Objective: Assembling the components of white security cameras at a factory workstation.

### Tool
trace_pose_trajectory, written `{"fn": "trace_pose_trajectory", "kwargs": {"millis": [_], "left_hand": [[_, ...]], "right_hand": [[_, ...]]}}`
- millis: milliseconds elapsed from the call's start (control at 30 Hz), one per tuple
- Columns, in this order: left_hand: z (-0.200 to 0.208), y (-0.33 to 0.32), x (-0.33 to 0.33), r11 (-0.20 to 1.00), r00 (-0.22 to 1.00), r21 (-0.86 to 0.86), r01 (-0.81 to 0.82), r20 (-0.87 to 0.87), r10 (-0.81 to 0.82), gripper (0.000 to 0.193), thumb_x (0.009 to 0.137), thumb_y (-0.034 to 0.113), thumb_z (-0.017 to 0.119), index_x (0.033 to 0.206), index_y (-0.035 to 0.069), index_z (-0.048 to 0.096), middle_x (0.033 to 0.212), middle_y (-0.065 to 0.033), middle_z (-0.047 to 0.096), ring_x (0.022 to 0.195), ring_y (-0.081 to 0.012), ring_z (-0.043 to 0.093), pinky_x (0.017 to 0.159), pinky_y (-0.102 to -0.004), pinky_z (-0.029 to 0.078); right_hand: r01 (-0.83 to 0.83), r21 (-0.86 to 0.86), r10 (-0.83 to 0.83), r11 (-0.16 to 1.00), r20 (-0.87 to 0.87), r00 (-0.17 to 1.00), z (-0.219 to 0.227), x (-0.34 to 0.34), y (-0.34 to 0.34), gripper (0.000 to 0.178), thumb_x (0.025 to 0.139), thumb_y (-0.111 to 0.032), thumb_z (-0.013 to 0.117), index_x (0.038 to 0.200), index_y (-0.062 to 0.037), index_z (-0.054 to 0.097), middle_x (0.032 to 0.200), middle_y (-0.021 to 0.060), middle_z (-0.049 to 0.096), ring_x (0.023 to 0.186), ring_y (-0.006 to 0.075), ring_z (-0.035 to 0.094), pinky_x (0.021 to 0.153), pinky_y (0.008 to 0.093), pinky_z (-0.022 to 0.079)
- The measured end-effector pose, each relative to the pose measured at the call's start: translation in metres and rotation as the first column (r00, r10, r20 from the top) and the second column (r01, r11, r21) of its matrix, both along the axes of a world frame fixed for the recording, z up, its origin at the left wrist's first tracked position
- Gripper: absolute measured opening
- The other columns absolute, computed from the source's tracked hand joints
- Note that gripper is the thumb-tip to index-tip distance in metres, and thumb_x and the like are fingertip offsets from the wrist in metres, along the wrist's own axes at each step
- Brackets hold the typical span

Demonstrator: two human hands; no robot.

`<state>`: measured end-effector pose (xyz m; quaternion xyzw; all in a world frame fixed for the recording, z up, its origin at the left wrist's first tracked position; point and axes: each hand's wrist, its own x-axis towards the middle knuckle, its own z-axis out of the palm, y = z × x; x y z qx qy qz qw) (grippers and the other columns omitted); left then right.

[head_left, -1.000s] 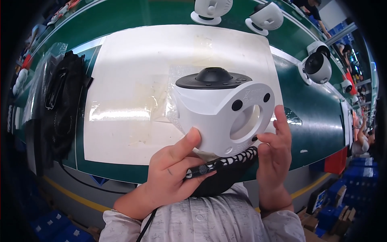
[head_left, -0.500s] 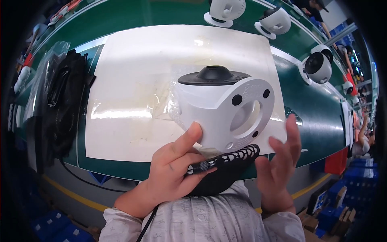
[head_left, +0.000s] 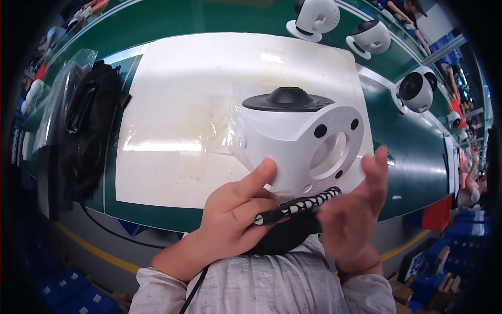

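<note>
A white rounded housing (head_left: 277,133) with a black domed top (head_left: 288,99) is tilted above the pale mat, its ring-shaped base (head_left: 355,141) with black round pads turned to the right. My left hand (head_left: 225,220) is closed around one end of a slim black-and-white patterned stick (head_left: 303,205), just below the housing. One finger of that hand presses on the housing's lower left side. What else bears the housing is hidden. Close to the stick's far end, my right hand (head_left: 353,220) is raised with its fingers stretched and apart, partly blurred, apparently holding nothing.
The pale mat (head_left: 167,172) covers the green table. At its left lie a black cloth bundle (head_left: 91,123) and clear plastic wrap (head_left: 57,104). White units with black fronts stand beyond it, one at the back (head_left: 316,18) and one at the right (head_left: 417,90). Blue bins (head_left: 473,238) stand below right.
The view has shifted slightly, so most things sit a little further right. My right hand has moved lower and closer to the stick's end. My left hand keeps its hold.
</note>
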<state>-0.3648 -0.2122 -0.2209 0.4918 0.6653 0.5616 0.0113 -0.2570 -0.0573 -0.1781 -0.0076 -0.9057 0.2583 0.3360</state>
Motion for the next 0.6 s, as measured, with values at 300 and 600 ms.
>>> {"fn": "trace_pose_trajectory", "kwargs": {"millis": [300, 600], "left_hand": [[0.001, 0.001, 0.000, 1.000, 1.000, -0.002, -0.016, 0.026, 0.016, 0.019, 0.056, 0.003, 0.067, 0.073, 0.002, 0.058, 0.123, -0.0183, 0.044, 0.067, -0.0235, 0.058, 0.058, -0.0285, 0.046], [-0.003, 0.000, -0.001, 0.999, 0.999, -0.001, -0.038, 0.024, 0.038, 0.020, 0.056, 0.004, 0.067, 0.074, 0.002, 0.059, 0.122, -0.0175, 0.045, 0.069, -0.0238, 0.058, 0.059, -0.0285, 0.046]], "right_hand": [[0.038, -0.096, -0.033, 0.995, 0.050, 0.998, -0.002, -0.016, 0.001, 0.008, 0.078, -0.016, 0.059, 0.081, -0.0086, 0.057, 0.129, 0.0218, 0.033, 0.124, 0.0409, 0.019, 0.099, 0.0445, 0.018], [0.090, 0.457, -0.197, 0.885, 0.191, 0.962, 0.009, 0.011, -0.011, 0.030, 0.081, -0.034, 0.053, 0.103, -0.0151, 0.060, 0.130, 0.0126, 0.035, 0.125, 0.0366, 0.018, 0.100, 0.0489, 0.006]]}}
